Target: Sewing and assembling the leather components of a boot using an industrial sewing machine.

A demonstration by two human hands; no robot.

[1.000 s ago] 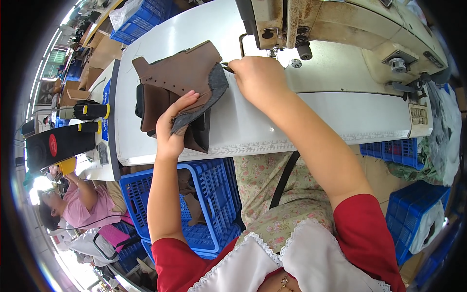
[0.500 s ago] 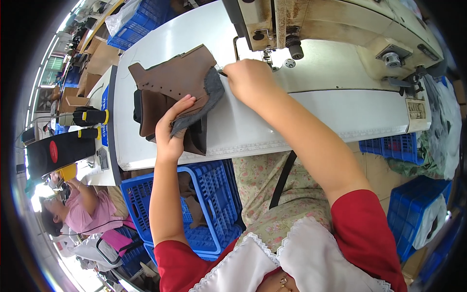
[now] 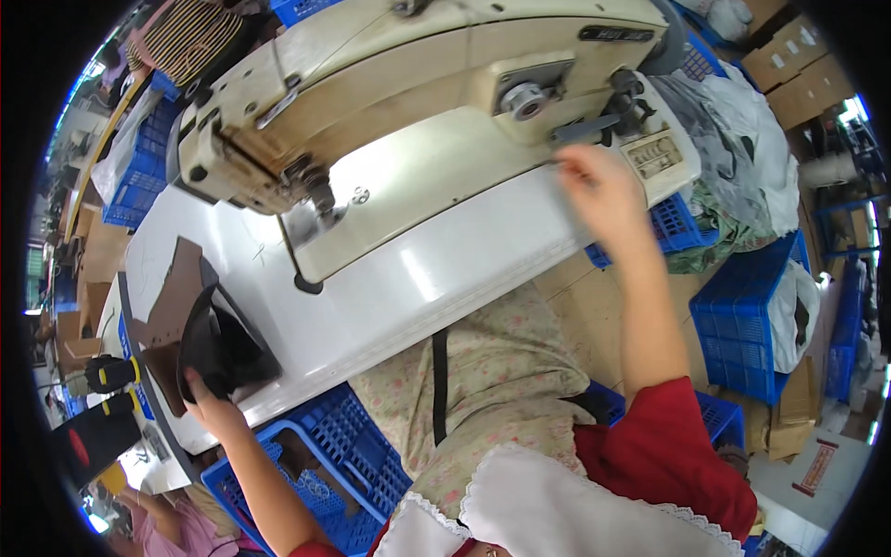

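White worktable (image 3: 436, 288) fills the frame's middle, a cream industrial sewing machine (image 3: 418, 84) above. At lower left, the left hand (image 3: 209, 404) pinches the dark brown leather boot upper (image 3: 190, 330). The right hand (image 3: 599, 190), upper right, is blurred; I cannot tell its grip. Best keep the leather flat.

Red top, short sleeves, both ending around the upper arm, and the forearms run bare from there out to the hands. The left hand (image 3: 212, 408) sits at about eight o'clock, no glove, no ring or watch that can be made out. The right hand (image 3: 601, 190) is up at two o'clock, bare as well and a little blurred. A white collar with a scalloped lace edge spreads across the chest at six o'clock. Over the lap, pale floral-print fabric in greens and pinks, with a dark strap running straight down it.
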